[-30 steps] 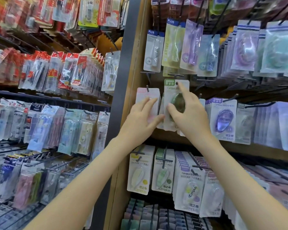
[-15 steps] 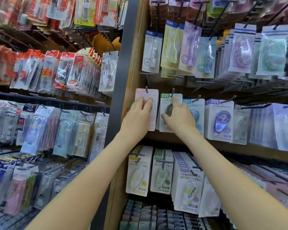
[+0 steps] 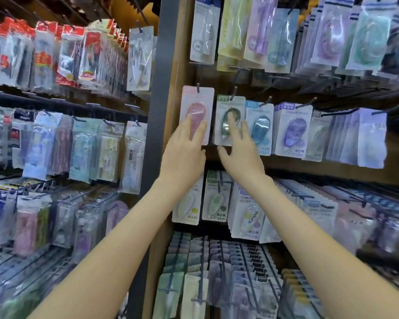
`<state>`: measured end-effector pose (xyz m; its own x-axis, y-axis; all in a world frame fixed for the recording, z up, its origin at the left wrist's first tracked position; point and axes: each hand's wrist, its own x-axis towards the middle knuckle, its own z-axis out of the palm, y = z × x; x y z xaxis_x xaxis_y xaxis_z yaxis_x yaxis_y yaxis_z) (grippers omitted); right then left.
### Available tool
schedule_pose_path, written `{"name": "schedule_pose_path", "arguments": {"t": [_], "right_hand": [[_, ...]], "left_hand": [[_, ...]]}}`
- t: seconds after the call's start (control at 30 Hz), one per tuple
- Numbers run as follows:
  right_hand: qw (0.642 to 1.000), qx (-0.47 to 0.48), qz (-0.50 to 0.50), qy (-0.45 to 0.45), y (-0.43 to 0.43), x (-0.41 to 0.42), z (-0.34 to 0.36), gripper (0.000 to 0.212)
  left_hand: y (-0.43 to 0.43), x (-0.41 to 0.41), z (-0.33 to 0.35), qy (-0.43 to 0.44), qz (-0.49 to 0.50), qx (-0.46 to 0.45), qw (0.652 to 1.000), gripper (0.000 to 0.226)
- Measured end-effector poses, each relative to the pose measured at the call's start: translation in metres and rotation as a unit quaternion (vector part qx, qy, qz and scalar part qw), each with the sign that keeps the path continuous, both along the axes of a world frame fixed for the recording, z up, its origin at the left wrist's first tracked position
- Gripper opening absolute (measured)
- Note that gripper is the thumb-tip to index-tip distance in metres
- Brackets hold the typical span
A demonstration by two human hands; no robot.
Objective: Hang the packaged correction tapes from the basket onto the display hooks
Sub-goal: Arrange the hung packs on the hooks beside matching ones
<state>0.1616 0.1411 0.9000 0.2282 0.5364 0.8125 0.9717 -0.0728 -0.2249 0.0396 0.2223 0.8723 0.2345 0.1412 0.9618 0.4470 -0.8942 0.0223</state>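
A pink packaged correction tape hangs on a hook at the left end of the wooden display's middle row. My left hand lies flat against its lower part, fingers straight. Beside it a green packaged correction tape hangs on its own hook. My right hand has straight fingers; the fingertips touch the green pack's blister. Neither hand grips anything. The basket is out of view.
More packs hang to the right: a blue one and a purple one. Rows of hooks with packs fill the levels above and below. A dark upright post separates this display from pen racks on the left.
The green pack went from held up near its hook to hanging on it. My right hand let go and slid down with fingers straightened. My left hand stayed on the pink pack.
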Motion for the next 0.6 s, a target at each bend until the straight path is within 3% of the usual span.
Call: {"name": "schedule_pose_path", "arguments": {"t": [0.13,0.3,0.43,0.6], "right_hand": [[0.998,0.016,0.048,-0.024,-0.048,-0.024,-0.056,0.071],[0.988,0.018,0.153,-0.002,-0.118,-0.05,-0.185,0.057],[0.97,-0.119,0.194,0.087,-0.173,-0.058,-0.331,0.054],[0.907,-0.337,0.136,0.215,-0.233,-0.06,-0.541,0.054]], "left_hand": [[-0.047,-0.022,-0.063,-0.002,-0.007,-0.019,1.0,0.056],[-0.12,-0.055,-0.195,0.025,-0.005,-0.094,0.995,0.045],[-0.177,-0.08,-0.34,0.096,-0.02,-0.238,0.966,0.042],[-0.239,-0.112,-0.549,0.192,0.001,-0.455,0.869,0.041]]}}
